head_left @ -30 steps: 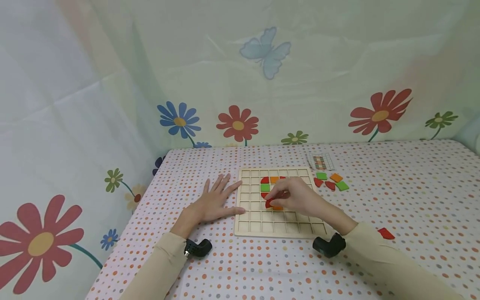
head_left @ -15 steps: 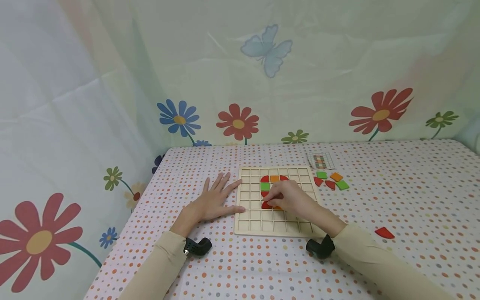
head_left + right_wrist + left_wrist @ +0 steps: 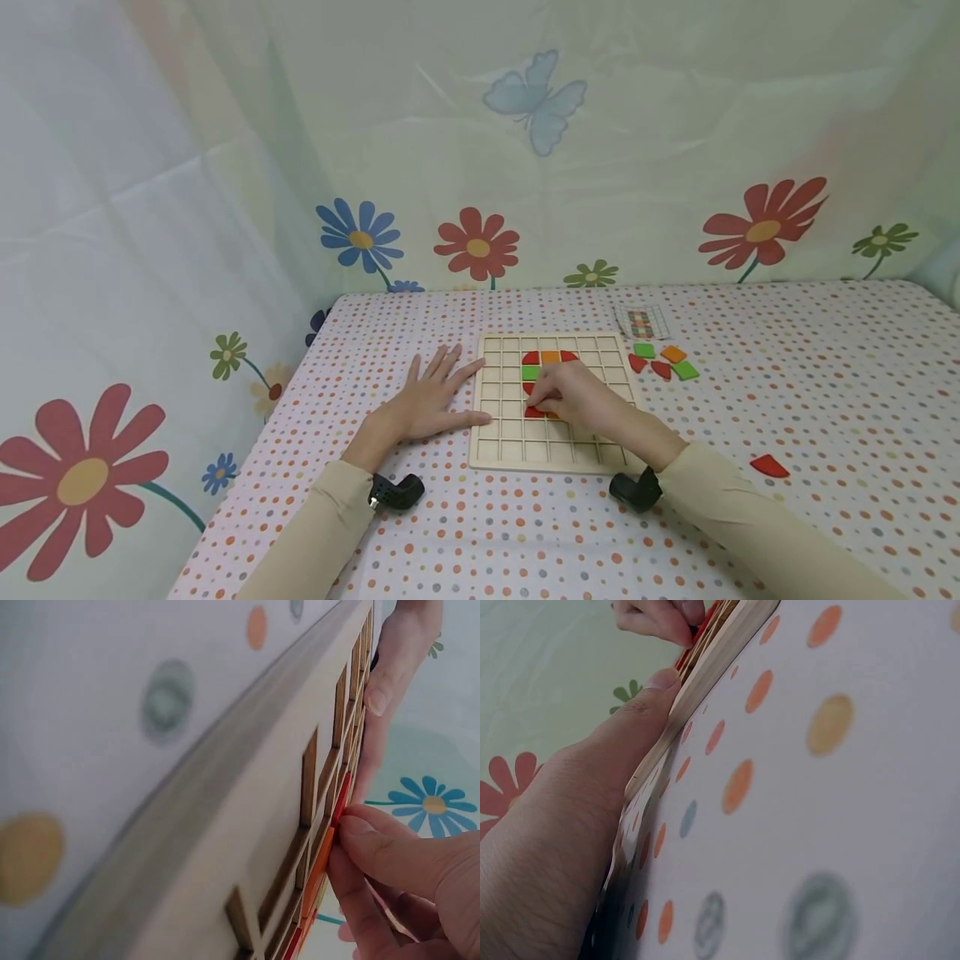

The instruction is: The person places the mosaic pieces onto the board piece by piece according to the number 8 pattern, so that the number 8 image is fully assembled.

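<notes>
A pale wooden grid board (image 3: 498, 454) lies flat on the table. My left hand (image 3: 423, 408) rests beside its left side, fingers spread, with the thumb and a fingertip on the board's edge. Over the middle of the board, my right hand (image 3: 581, 396) pinches a red quarter-round tile (image 3: 533, 412) between thumb and forefinger, low in a cell. In the right wrist view that red tile (image 3: 341, 798) sits beside an orange tile (image 3: 318, 871). Above it in the grid are a green square tile (image 3: 531, 372) and another orange tile (image 3: 551, 357). My right hand hides some cells.
Right of the board lie loose tiles, among them a green square (image 3: 686, 371), an orange square (image 3: 673, 354) and a red piece (image 3: 661, 369). A single red tile (image 3: 770, 466) lies nearer the right forearm. Behind stands a pattern card (image 3: 641, 322) on the dotted tablecloth (image 3: 465, 542).
My right hand has moved slightly left and lowered the red tile, which was tilted, into a cell left of an orange tile. The left hand has stayed in place.
</notes>
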Motion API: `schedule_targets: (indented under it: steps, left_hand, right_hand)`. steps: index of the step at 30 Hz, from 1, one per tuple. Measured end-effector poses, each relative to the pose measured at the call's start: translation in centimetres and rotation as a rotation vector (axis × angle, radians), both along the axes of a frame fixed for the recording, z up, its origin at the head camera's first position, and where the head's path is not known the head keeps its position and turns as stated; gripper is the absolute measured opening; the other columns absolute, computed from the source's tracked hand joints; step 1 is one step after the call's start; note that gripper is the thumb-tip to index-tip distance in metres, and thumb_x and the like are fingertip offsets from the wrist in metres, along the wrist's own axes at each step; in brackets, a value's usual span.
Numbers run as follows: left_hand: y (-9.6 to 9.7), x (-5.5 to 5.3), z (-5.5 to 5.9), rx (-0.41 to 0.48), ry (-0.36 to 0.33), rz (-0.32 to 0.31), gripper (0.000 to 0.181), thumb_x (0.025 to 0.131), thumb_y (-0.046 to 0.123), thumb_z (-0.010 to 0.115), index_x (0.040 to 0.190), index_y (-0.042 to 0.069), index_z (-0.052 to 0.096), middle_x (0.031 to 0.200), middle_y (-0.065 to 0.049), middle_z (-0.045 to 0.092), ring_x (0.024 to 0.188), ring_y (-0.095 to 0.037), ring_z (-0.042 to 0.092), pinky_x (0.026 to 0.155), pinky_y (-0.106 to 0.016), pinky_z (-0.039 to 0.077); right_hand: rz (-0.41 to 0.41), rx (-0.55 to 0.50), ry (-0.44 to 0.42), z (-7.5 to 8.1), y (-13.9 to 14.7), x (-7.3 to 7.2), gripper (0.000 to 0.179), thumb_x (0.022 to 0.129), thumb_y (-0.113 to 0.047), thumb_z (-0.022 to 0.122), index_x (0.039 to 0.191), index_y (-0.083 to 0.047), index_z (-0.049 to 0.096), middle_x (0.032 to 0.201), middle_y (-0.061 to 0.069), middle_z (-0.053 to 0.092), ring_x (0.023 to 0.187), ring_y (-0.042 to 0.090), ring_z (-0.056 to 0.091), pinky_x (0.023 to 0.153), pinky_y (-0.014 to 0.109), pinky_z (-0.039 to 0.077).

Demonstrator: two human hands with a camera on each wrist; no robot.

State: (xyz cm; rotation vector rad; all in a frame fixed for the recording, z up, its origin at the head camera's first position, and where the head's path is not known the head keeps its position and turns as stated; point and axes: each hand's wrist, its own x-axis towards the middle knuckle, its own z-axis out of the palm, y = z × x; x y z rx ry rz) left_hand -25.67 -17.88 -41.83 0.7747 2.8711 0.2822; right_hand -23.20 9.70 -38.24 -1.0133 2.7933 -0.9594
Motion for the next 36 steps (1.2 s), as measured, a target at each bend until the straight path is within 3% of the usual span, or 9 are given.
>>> schedule_targets:
  steps: [14, 19, 23, 30, 36]
  left_hand:
    - [-0.2, 0.3, -0.1, 0.007, -0.009, 0.012, 0.095, 0.094, 0.080, 0.048, 0.169, 0.030, 0.019, 0.176, -0.013, 0.004, 0.161, -0.036, -0.002, 0.123, -0.069, -0.003]
    - [-0.2, 0.5, 0.0, 0.028, -0.004, 0.008, 0.095, 0.094, 0.078, 0.051, 0.169, 0.028, 0.022, 0.175, -0.014, 0.007, 0.161, -0.038, 0.000, 0.123, -0.070, -0.002]
    - [-0.2, 0.5, 0.0, 0.026, -0.014, 0.008, 0.093, 0.095, 0.074, 0.053, 0.169, 0.029, 0.020, 0.176, -0.013, 0.006, 0.161, -0.037, -0.002, 0.123, -0.068, -0.005]
    - [-0.2, 0.5, -0.1, 0.021, -0.002, 0.010, 0.092, 0.096, 0.074, 0.053, 0.169, 0.029, 0.020, 0.176, -0.012, 0.005, 0.161, -0.036, -0.003, 0.123, -0.069, -0.005]
    - [0.1, 0.4, 0.2, 0.027, -0.005, -0.004, 0.095, 0.094, 0.077, 0.051, 0.170, 0.029, 0.019, 0.176, -0.013, 0.005, 0.161, -0.036, -0.003, 0.123, -0.069, -0.005]
  right_hand:
    - [0.040, 0.001, -0.012, -0.2, 0.2, 0.5, 0.015, 0.089, 0.009, 0.077, 0.096, -0.003, 0.083, 0.094, 0.000, 0.073, 0.093, 0.021, 0.070, 0.081, 0.031, 0.059]
    - [0.060, -0.052, 0.005, 0.1, 1.7, 1.5, 0.022, 0.090, 0.012, 0.074, 0.103, -0.003, 0.082, 0.102, 0.003, 0.077, 0.096, 0.022, 0.071, 0.083, 0.033, 0.061]
    - [0.032, -0.061, -0.028, 0.7, 3.3, 3.1, 0.023, 0.091, 0.008, 0.074, 0.106, -0.008, 0.081, 0.105, 0.000, 0.076, 0.099, 0.021, 0.070, 0.085, 0.035, 0.061]
    - [-0.031, 0.116, -0.165, 2.2, 9.0, 6.1, 0.020, 0.086, -0.008, 0.085, 0.100, -0.022, 0.081, 0.106, -0.009, 0.067, 0.099, 0.016, 0.063, 0.081, 0.036, 0.057]
    - [-0.148, 0.273, -0.335, 2.1, 17.0, 7.2, 0.036, 0.075, -0.011, 0.093, 0.107, -0.018, 0.078, 0.106, -0.006, 0.064, 0.097, 0.019, 0.060, 0.079, 0.039, 0.056]
